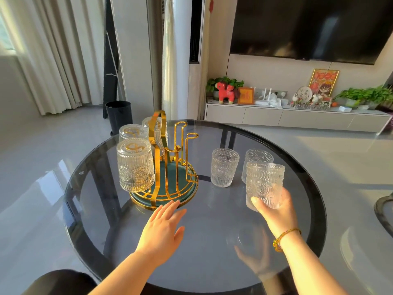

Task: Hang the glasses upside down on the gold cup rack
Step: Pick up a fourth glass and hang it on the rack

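Note:
The gold cup rack (170, 179) with a green base stands on the left of the round glass table (212, 262). Three embossed glasses hang upside down on its prongs: a near one (135, 167), one behind it (133, 132) and a far one (156, 129). Two prongs (182, 135) on the right side are bare. My right hand (276, 211) grips a clear glass (263, 184) upright, lifted just above the table. Two more glasses stand upright behind it, one at the centre (224, 167) and one partly hidden (258, 158). My left hand (163, 228) is open, fingertips near the rack's base rim.
A black bin (118, 116) stands on the floor beyond the table. A low TV cabinet (297, 118) with plants and ornaments runs along the far wall under a dark screen. Another dark table edge (382, 211) shows at the right.

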